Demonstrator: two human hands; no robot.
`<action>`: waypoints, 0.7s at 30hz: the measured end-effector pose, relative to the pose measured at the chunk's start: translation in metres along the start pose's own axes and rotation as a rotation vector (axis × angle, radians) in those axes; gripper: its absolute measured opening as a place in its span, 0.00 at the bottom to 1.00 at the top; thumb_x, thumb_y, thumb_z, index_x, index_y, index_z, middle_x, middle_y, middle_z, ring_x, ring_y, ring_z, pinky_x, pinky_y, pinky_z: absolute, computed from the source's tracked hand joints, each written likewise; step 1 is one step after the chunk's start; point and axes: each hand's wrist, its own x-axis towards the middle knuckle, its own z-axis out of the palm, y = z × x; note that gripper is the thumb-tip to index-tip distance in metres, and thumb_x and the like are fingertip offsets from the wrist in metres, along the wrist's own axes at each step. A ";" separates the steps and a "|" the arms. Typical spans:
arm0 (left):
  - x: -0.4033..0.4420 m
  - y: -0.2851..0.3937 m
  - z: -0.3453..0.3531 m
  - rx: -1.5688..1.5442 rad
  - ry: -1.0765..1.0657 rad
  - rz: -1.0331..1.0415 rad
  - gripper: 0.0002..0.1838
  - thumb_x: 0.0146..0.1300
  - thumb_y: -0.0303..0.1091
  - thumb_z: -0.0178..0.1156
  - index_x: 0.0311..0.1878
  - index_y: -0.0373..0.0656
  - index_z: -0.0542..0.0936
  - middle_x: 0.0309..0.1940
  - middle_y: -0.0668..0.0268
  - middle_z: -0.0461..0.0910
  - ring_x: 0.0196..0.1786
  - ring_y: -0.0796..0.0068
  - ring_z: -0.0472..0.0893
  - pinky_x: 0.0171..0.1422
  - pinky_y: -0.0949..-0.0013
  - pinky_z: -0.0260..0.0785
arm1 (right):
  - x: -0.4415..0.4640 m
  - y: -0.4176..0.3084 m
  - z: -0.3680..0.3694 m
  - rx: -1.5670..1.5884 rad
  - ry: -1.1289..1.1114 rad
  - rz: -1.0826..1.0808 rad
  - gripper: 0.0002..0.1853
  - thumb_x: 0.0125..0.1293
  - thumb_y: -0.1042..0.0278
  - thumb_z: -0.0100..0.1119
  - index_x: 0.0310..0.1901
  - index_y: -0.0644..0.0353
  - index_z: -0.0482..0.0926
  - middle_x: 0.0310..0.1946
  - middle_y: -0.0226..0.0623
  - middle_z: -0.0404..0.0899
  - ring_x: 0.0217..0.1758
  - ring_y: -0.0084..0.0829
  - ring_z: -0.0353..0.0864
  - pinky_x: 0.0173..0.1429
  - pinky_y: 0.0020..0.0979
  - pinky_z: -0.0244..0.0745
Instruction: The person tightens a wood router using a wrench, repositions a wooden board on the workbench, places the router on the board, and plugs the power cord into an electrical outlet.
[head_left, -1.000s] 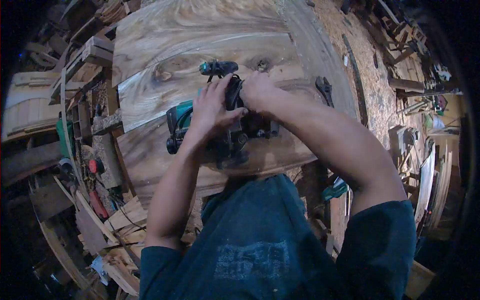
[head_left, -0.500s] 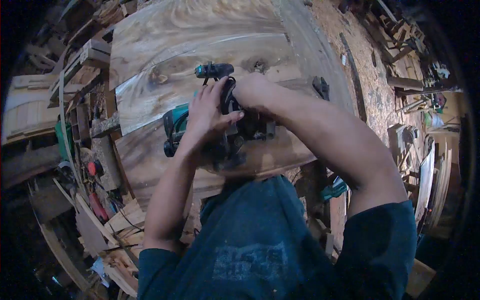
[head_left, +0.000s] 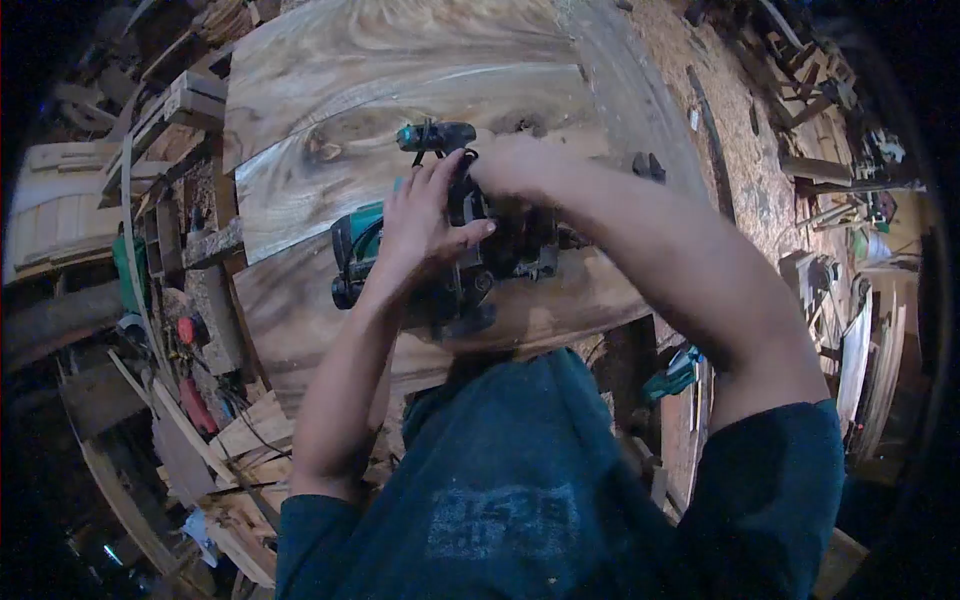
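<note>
A teal-and-black power tool (head_left: 362,238) lies on the broad wooden slab (head_left: 400,75) in front of me. My left hand (head_left: 418,215) rests over its middle and grips it, fingers pointing away and thumb out to the right. At the far right side of the tool is my right hand (head_left: 507,168), slightly blurred, its fingers turned down and hidden. What they touch or hold does not show. Just beyond both hands sits a smaller teal-and-black tool (head_left: 437,136), shaped like a cordless drill body.
A dark object (head_left: 648,166) lies on the slab, partly behind my right forearm. Another teal tool (head_left: 672,374) is below the slab at right. A red-handled tool (head_left: 197,405) and wood offcuts (head_left: 250,430) lie at left. Sawdust (head_left: 755,200) covers the ground at right.
My right hand and forearm have shifted a little, and the forearm now covers part of the dark object on the slab. My left hand keeps its place on the power tool.
</note>
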 end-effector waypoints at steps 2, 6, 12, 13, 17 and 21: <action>-0.002 0.000 0.002 0.017 0.022 0.008 0.55 0.43 0.59 0.74 0.74 0.49 0.62 0.67 0.53 0.70 0.70 0.47 0.66 0.73 0.47 0.56 | -0.004 0.002 -0.014 0.049 -0.018 -0.013 0.24 0.48 0.67 0.74 0.50 0.62 0.84 0.44 0.49 0.85 0.50 0.44 0.86 0.51 0.43 0.82; -0.001 -0.005 0.002 -0.006 0.008 0.001 0.55 0.43 0.60 0.74 0.75 0.52 0.63 0.67 0.53 0.70 0.70 0.46 0.66 0.73 0.46 0.56 | -0.010 -0.006 -0.005 -0.065 -0.077 0.036 0.18 0.51 0.64 0.72 0.45 0.60 0.86 0.44 0.48 0.85 0.49 0.41 0.86 0.50 0.41 0.82; 0.006 -0.006 0.004 -0.009 -0.023 0.000 0.52 0.44 0.61 0.73 0.73 0.54 0.65 0.67 0.54 0.70 0.69 0.48 0.68 0.72 0.47 0.57 | 0.000 -0.006 0.021 -0.187 0.052 -0.068 0.14 0.60 0.64 0.62 0.46 0.57 0.87 0.48 0.44 0.85 0.48 0.40 0.87 0.50 0.41 0.82; 0.004 -0.004 0.002 -0.014 -0.025 -0.004 0.51 0.44 0.61 0.73 0.73 0.54 0.66 0.67 0.54 0.70 0.69 0.48 0.68 0.72 0.48 0.58 | 0.005 -0.001 0.020 -0.126 0.028 -0.056 0.16 0.61 0.63 0.61 0.49 0.56 0.86 0.52 0.42 0.84 0.54 0.40 0.84 0.54 0.46 0.80; -0.004 0.005 -0.003 0.015 0.015 0.011 0.48 0.45 0.59 0.73 0.71 0.53 0.70 0.67 0.55 0.69 0.69 0.49 0.67 0.71 0.48 0.59 | 0.009 0.007 0.009 0.069 -0.087 -0.015 0.19 0.64 0.60 0.59 0.54 0.55 0.85 0.57 0.39 0.82 0.63 0.41 0.79 0.62 0.53 0.75; -0.002 0.001 0.000 0.033 0.012 -0.001 0.46 0.46 0.56 0.73 0.70 0.54 0.70 0.66 0.55 0.69 0.69 0.49 0.67 0.71 0.48 0.59 | -0.008 -0.009 0.017 -0.024 -0.011 0.109 0.20 0.63 0.58 0.60 0.53 0.55 0.85 0.56 0.42 0.82 0.60 0.43 0.80 0.64 0.48 0.74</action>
